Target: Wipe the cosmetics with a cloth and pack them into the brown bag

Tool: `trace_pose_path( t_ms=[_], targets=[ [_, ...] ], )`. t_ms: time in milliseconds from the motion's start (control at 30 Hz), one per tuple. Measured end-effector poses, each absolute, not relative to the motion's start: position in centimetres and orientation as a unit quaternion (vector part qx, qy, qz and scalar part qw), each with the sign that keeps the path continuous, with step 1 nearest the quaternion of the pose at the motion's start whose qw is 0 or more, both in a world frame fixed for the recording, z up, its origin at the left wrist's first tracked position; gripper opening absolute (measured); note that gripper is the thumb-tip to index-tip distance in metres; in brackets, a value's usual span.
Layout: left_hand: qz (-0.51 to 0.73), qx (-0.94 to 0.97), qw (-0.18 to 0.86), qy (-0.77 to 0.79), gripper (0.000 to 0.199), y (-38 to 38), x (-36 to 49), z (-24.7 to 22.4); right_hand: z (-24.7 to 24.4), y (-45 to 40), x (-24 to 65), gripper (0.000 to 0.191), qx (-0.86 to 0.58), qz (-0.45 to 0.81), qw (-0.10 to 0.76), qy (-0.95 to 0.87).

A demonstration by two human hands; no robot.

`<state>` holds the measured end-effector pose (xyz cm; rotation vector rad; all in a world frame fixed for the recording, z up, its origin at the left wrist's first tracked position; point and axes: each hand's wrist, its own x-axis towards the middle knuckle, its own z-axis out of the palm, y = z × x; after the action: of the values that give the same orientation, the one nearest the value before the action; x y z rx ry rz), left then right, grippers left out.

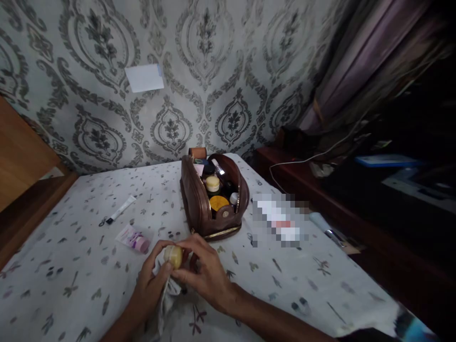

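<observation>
Low in the middle of the view, a small jar with a yellow lid [174,257] is held between both hands. My left hand [152,273] is closed around its left side, thumb along the front. From the right, my right hand [204,268] grips the jar with fingers on top and thumb below. A pale cloth [166,301] hangs under the jar by my left palm. Just beyond the hands stands a brown cosmetic bag [194,202], unzipped. Inside it are a cream-coloured jar [213,183], an orange round container [218,203] and a clear-capped tube [218,167].
To the left lie a pink-capped tube [133,238] and a slim white tube [121,209]. Right of the bag is a pixelated item [280,218]; a brush [329,231] lies near the right edge of the patterned sheet [89,247]. A wooden panel [26,156] borders the left.
</observation>
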<state>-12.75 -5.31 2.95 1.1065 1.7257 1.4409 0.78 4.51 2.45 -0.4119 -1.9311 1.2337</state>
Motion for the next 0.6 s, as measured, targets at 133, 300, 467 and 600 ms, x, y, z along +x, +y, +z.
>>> trace_pose_path(
  t_ms=[133,300,467,600],
  targets=[
    [0.561,0.366,0.325,0.668,0.052,-5.2,-12.5,3.5,2.4,4.3,0.9,0.040,-0.137,0.486,0.402,-0.764],
    [0.552,0.315,0.360,0.683,0.066,-5.0,-12.4,4.7,3.8,4.9,1.6,0.043,-0.111,0.488,0.408,-0.764],
    [0.587,0.284,0.409,0.638,0.057,-4.6,-11.8,4.7,8.5,9.0,3.9,0.043,-0.203,0.423,0.462,-0.752],
    [0.576,0.295,0.421,0.636,0.056,-4.7,-11.4,4.0,11.7,13.1,5.3,0.022,-0.297,0.266,0.430,-0.810]
  ],
)
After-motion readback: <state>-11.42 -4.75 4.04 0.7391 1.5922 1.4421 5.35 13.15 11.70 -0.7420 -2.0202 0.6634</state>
